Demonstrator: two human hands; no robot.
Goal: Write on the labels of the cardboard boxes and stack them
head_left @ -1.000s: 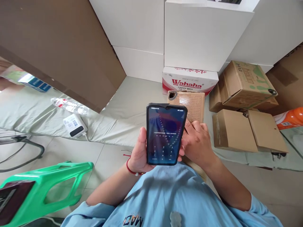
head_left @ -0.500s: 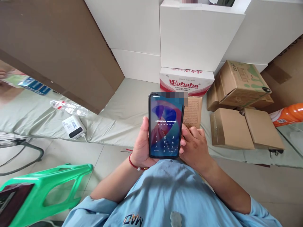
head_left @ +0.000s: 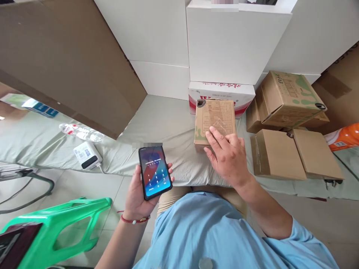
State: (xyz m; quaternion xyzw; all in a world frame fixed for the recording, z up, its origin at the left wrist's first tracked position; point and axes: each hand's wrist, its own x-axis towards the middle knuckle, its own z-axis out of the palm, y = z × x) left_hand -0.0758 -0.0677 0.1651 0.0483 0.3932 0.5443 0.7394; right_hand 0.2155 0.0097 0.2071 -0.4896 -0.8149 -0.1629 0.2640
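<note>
A black smartphone (head_left: 156,172) with a lit keypad screen lies in my left hand (head_left: 137,192), whose fingers wrap round its edges. My right hand (head_left: 228,158) rests on the top of a small brown cardboard box (head_left: 215,116), its fingers extended and somewhat apart, gripping nothing. That box stands on the cloth-covered table in front of a white and red Wahaba-style carton (head_left: 244,93), partly covering its printing.
Several brown boxes (head_left: 283,153) stand at the right, beside an orange bottle (head_left: 346,136). On the left are a large brown board (head_left: 70,56), a clear plastic bottle (head_left: 81,131), a white device (head_left: 87,155) with a cable and a green stool (head_left: 47,231).
My left hand has carried the phone down and to the left. My right hand has come away from the phone and up onto the small box, which is now uncovered.
</note>
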